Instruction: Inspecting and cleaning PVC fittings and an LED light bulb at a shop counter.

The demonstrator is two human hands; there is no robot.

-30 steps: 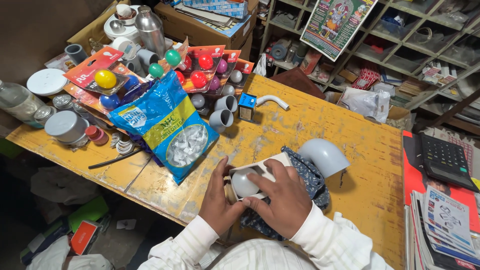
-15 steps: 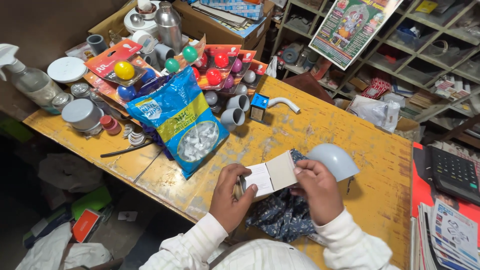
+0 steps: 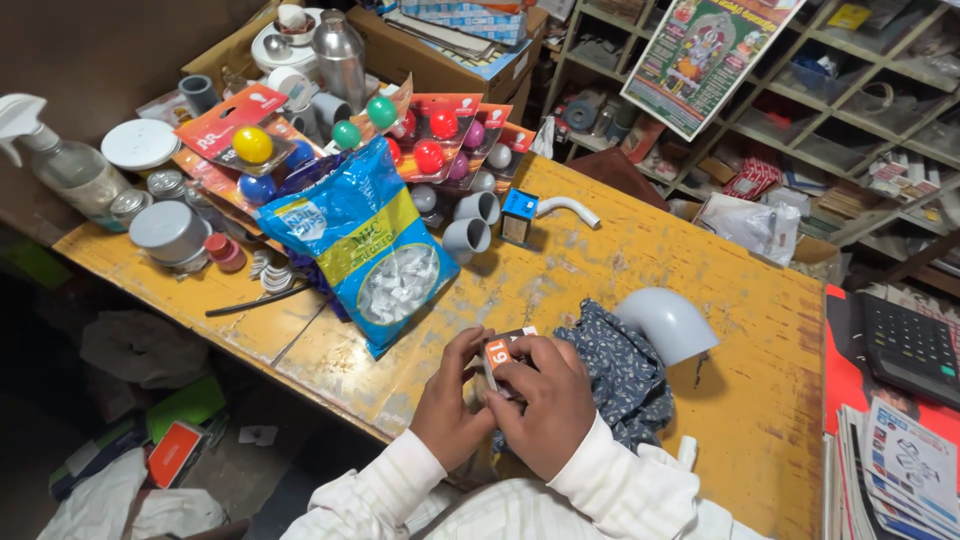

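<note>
Both my hands meet at the near edge of a worn yellow wooden table (image 3: 700, 260). My left hand (image 3: 452, 400) and my right hand (image 3: 545, 405) together hold a small white and orange cardboard box (image 3: 499, 352), fingers wrapped around it. Under my right hand lies a dark blue patterned cloth (image 3: 625, 375). Just beyond the cloth sits a large grey pipe elbow (image 3: 668, 322). A blue and yellow plastic bag of small white parts (image 3: 365, 245) lies to the left of my hands.
Cards of coloured balls (image 3: 420, 140), small grey pipe fittings (image 3: 470, 225), a little blue box (image 3: 519, 215), a white pipe bend (image 3: 567, 208), tins and a spray bottle (image 3: 60, 160) crowd the far left. A calculator (image 3: 905, 345) and papers lie right. Shelves stand behind.
Earlier my hands held a grey fitting over the cloth, then a small open box. Now both hands close around the box, nearer the table's edge.
</note>
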